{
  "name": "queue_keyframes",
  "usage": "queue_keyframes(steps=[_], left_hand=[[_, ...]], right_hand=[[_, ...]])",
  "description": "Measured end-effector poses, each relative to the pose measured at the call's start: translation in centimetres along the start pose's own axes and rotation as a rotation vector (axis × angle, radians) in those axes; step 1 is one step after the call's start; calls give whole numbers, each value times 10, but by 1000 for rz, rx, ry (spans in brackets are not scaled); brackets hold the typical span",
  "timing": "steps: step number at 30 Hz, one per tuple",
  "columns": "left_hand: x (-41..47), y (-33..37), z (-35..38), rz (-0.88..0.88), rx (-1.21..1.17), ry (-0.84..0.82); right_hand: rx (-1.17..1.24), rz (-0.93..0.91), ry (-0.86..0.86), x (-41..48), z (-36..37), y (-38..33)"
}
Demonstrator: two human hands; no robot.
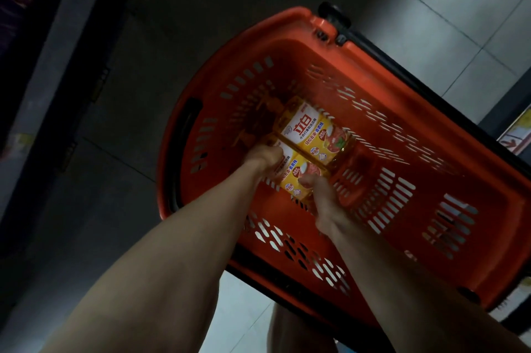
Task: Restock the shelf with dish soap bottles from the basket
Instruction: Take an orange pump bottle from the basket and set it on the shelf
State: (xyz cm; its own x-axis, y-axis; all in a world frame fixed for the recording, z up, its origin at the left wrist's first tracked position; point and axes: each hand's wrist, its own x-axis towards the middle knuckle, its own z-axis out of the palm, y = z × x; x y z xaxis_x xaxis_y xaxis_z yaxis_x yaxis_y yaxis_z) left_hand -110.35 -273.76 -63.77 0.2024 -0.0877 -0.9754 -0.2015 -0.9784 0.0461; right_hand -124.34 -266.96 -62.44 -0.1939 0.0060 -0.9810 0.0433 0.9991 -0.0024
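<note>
My left hand [263, 156] and right hand [321, 199] cover both ends of the near bottle [290, 176], and my fingertips wrap under it, out of sight. The small print on its label is blurred beyond reading. The basket [505, 237] is cut off at the right edge.

- bare left hand [263, 158]: nothing worn on it, fingers mostly out of sight
- bare right hand [320, 200]: tendon ridges run down its back to the wrist
- left forearm [161, 266]: uncovered to the frame edge, lean, long muscle line
- right forearm [402, 295]: uncovered too
- bare leg [298, 332] at the bottom edge, blurred
</note>
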Motion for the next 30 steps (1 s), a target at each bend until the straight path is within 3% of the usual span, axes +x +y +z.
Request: queue_keyframes(steps=[8,14,21,30], left_hand=[[-56,4,-12,151,306,70],[-141,5,-19,173,337,55],[-264,8,-38,320,428,105],[-432,11,-80,490,366,173]], right_hand=[[27,-94,13,-48,-15,4],[20,-133,56,-119,-44,7],[-73,-294,169,-235,-82,10],[-189,-574,142,-388,-139,1]])
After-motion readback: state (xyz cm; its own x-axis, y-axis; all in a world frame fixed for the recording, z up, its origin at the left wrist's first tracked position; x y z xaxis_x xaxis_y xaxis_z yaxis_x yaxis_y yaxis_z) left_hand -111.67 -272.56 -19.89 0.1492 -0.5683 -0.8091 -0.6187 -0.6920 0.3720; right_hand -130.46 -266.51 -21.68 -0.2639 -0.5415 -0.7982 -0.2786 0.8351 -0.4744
